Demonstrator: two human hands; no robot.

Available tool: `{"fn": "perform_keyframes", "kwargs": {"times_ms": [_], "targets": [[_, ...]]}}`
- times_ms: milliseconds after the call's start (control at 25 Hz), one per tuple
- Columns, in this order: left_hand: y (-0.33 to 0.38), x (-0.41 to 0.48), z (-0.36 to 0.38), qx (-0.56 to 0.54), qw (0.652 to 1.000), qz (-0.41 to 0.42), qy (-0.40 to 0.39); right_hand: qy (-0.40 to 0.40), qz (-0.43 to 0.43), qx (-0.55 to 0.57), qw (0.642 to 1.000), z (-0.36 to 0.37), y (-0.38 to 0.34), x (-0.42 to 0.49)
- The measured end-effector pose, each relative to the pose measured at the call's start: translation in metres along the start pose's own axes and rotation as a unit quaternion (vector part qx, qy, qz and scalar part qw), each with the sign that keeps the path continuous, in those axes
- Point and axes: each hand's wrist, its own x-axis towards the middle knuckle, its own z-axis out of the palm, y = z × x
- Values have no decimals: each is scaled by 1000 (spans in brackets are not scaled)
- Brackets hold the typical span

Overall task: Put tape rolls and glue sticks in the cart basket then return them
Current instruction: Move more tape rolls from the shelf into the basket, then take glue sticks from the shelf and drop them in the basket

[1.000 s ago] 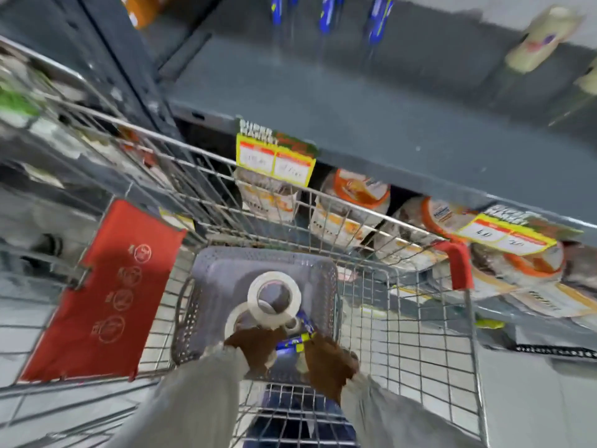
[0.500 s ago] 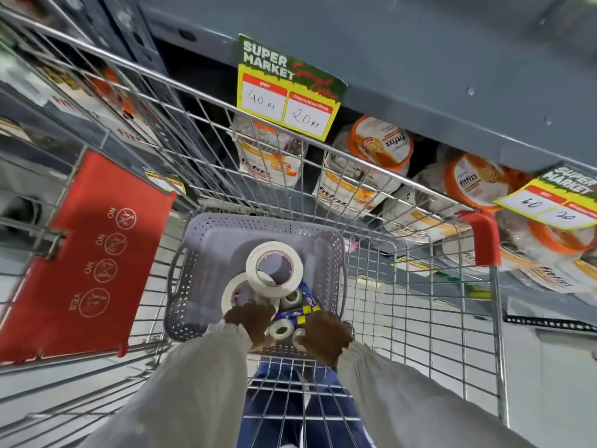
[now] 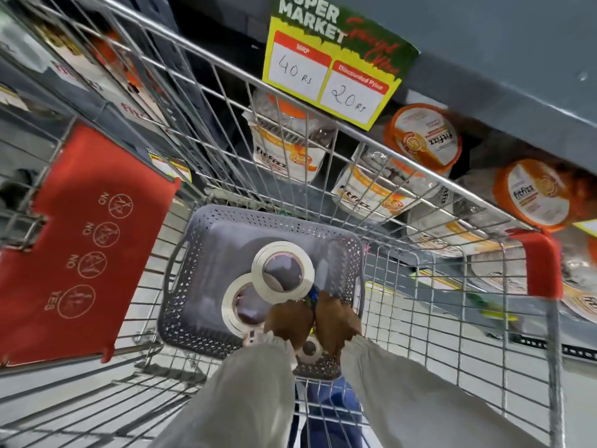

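Inside the grey basket (image 3: pixel 206 253) in the cart (image 3: pixel 371 147), both hands, left (image 3: pixel 288 320) and right (image 3: pixel 337 320), are reaching down beside two big tape rolls (image 3: pixel 282 271), their grips hidden, a small roll (image 3: pixel 309 349) lying beneath the wrists.

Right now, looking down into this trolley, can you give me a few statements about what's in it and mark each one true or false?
1. A grey perforated basket sits inside the wire cart. True.
2. Two large tape rolls lie in the basket, one overlapping the other. True.
3. Both hands are up on the shelf. False: the left hand and right hand are down in the basket, at its near edge.
4. The price tag shows 40 Rs discounted to 20 Rs. True.
5. The cart's warning flap is blue. False: it is red.
6. The jars on the shelf have green lids. False: they are orange.
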Motion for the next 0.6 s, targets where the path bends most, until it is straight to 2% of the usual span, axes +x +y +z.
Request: {"fn": "perform_keyframes", "kwargs": {"times_ms": [80,120,240,320,360,440,520,600], "targets": [[0,3,0,11,1000,-13,15,26,23,13,999,0,-2,-1],[0,3,1,16,1000,-18,18,8,22,13,1000,-4,-3,-1],[-1,2,1,-11,1000,-21,13,-4,7,-52,999,-15,-11,2],[2,-2,-8,-57,998,-25,20,-70,-23,-64,995,-29,-13,2],[1,-5,-15,-61,998,-10,-3,-88,-25,-58,994,-33,-13,3],[-1,-6,-7,-19,1000,9,16,-118,-30,-67,990,-53,-10,4],[-3,-17,-7,-13,1000,2,6,-79,-58,-72,993,-73,0,5],[-7,-32,-20,-14,999,6,35,-115,-68,9,991,-88,12,10]]}}
